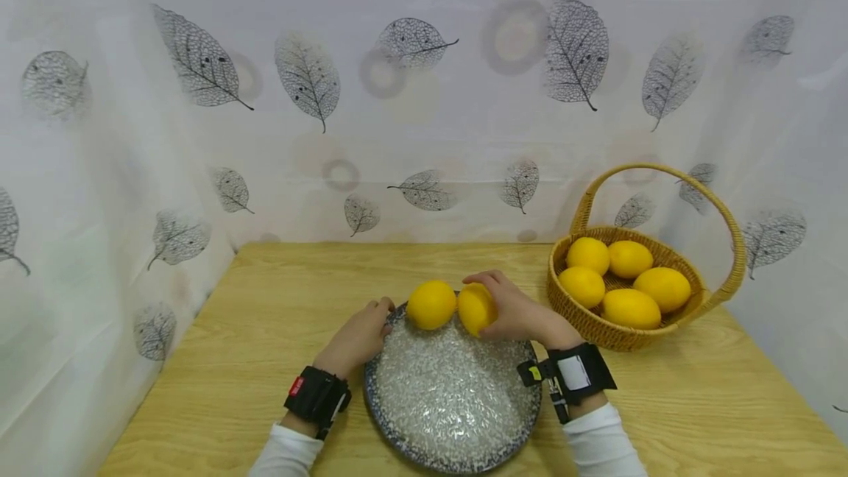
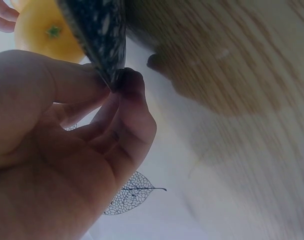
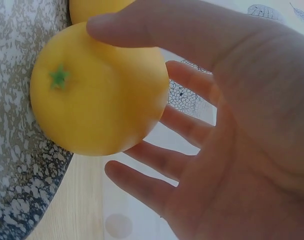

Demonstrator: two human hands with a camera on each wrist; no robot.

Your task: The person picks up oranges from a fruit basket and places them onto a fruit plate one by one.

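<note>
The right hand (image 1: 513, 309) is grasping one yellow fruit (image 1: 475, 309) at the far side of the speckled plate (image 1: 457, 396), the fruit sitting between the thumb and the spread fingers, clear of the palm, with its green star-shaped mark facing away from the palm. The left hand (image 1: 358, 333) is pinching the plate's rim on its left side between thumb and fingers, while a second yellow fruit (image 1: 430, 305) is resting at the plate's far edge, between the two hands and just beside the gripped fruit. Five more yellow fruits are lying in the wicker basket (image 1: 583, 326) to the right.
</note>
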